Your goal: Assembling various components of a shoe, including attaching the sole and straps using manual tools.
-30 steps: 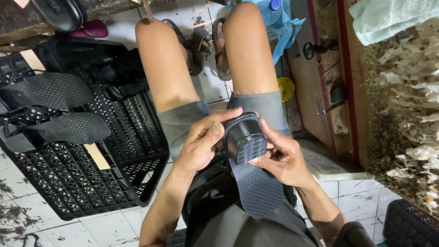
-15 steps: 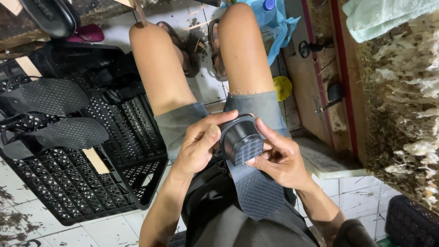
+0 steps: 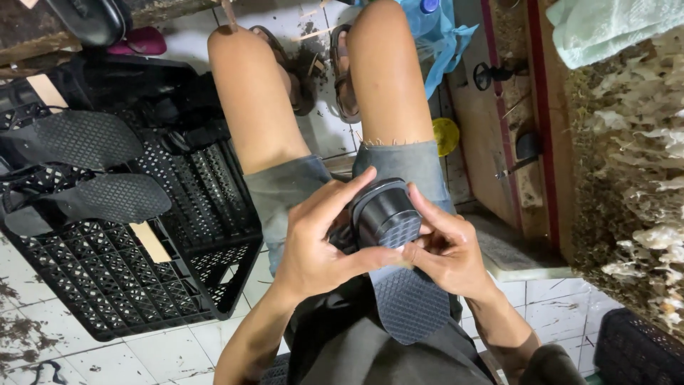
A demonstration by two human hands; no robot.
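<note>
I hold a black block-heeled shoe (image 3: 399, 285) upside down over my lap, its textured sole facing up and its heel toward my knees. My left hand (image 3: 317, 246) wraps the heel's left side, with the thumb across the sole just below the heel. My right hand (image 3: 449, 249) grips the right side, fingers resting on the heel tip (image 3: 388, 217). Both hands touch the shoe.
A black plastic crate (image 3: 142, 285) stands on the tiled floor at left, with two more black heeled shoes (image 3: 78, 139) (image 3: 107, 199) lying on it soles up. A yellow lid (image 3: 447, 135) and blue plastic (image 3: 442, 36) lie near my sandalled feet. A wooden board and rough wall run along the right.
The hands and shoe stay almost still over the lap. My fingers have shifted slightly around the heel tip.
</note>
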